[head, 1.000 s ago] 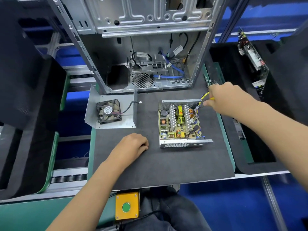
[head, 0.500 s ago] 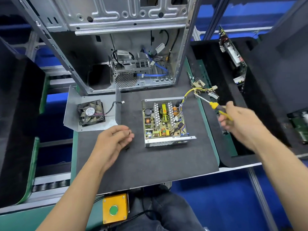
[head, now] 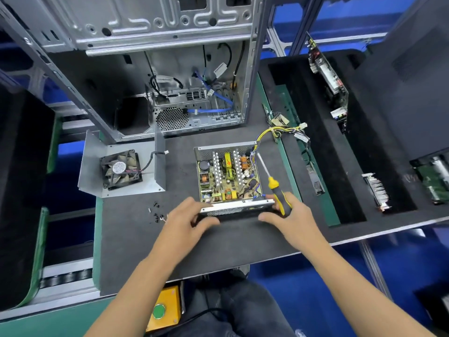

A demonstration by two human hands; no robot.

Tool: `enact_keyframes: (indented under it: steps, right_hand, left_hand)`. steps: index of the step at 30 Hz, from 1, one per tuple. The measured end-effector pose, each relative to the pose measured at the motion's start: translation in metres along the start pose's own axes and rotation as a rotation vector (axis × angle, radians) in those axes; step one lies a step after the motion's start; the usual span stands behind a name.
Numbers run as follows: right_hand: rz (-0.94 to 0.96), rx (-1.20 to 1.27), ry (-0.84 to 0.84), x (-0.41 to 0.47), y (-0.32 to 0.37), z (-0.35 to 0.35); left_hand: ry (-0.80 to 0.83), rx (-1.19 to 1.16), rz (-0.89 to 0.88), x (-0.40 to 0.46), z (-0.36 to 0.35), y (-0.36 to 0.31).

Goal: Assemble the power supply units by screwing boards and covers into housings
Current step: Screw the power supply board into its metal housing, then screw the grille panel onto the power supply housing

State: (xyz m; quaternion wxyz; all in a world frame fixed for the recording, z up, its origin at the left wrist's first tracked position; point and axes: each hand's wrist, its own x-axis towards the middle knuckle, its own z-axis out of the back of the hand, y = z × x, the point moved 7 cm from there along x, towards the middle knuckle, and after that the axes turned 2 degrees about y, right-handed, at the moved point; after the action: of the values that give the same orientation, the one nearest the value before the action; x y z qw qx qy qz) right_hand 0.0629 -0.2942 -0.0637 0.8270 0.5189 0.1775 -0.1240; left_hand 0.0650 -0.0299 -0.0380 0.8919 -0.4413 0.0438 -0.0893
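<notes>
An open metal power supply housing [head: 233,207] with a green circuit board [head: 228,176] inside sits mid-mat. My left hand [head: 189,218] grips the housing's near left corner. My right hand [head: 289,215] holds a yellow-and-black screwdriver [head: 273,182] and touches the housing's near right corner; the shaft points away along the housing's right side. A bent metal cover [head: 150,166] carrying a black fan [head: 121,169] lies to the left. Several small black screws [head: 156,214] lie loose on the mat beside my left hand.
An open computer case [head: 170,76] stands behind the mat [head: 145,251]. A yellow-and-black cable bundle [head: 279,131] runs from the housing's far right corner. Black foam trays [head: 340,166] at right hold boards and parts. A yellow box with a green button [head: 162,310] sits below the table edge.
My right hand came in from the right with the screwdriver to the housing's near right corner. My left hand moved right onto the near left corner, uncovering loose screws on the mat.
</notes>
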Motion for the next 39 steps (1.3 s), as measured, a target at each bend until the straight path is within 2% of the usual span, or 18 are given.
enact_keyframes:
  steps: [3, 8, 11, 13, 15, 20, 26, 29, 31, 32, 34, 37, 39]
  right_hand:
    - [0.035, 0.013, -0.072, 0.002, 0.007, 0.0]
    - [0.099, 0.137, -0.091, 0.008, 0.044, 0.017]
    - [0.163, 0.147, -0.077, 0.016, 0.082, 0.032]
    - [0.138, 0.142, -0.02, 0.024, 0.098, 0.036]
    - [0.077, 0.181, 0.055, 0.034, 0.106, 0.036]
    - [0.059, 0.136, 0.122, 0.053, 0.127, 0.038]
    - [0.012, 0.026, 0.262, 0.07, 0.14, 0.034]
    - [-0.021, 0.019, 0.293, 0.075, 0.14, 0.033]
    - [-0.029, -0.035, 0.311, 0.074, 0.139, 0.034]
    - [-0.016, -0.088, 0.275, 0.072, 0.139, 0.038]
    - [0.041, -0.207, 0.088, 0.068, 0.141, 0.051]
    - [0.18, -0.163, -0.189, 0.051, 0.151, 0.069]
    - [0.253, -0.046, -0.206, 0.037, 0.16, 0.067]
  left_hand:
    - [-0.017, 0.138, 0.005, 0.005, -0.004, -0.004]
    - [-0.112, -0.051, 0.062, 0.025, 0.025, -0.029]
    - [-0.091, -0.329, 0.229, 0.049, 0.042, -0.036]
    - [-0.053, -0.638, 0.353, 0.056, 0.042, -0.038]
    - [0.002, -0.851, 0.471, 0.055, 0.037, -0.041]
    - [0.024, -1.011, 0.599, 0.064, 0.036, -0.032]
    - [0.005, -1.049, 0.728, 0.067, 0.034, -0.024]
    - [-0.121, -0.864, 0.666, 0.07, 0.053, -0.024]
    - [-0.264, -0.842, 0.667, 0.064, 0.069, -0.019]
    - [-0.322, -0.925, 0.673, 0.061, 0.076, -0.016]
    - [-0.362, -1.162, 0.65, 0.058, 0.084, -0.019]
    - [-0.266, -1.355, 0.564, 0.062, 0.083, -0.042]
    - [-0.161, -1.417, 0.551, 0.068, 0.068, -0.062]
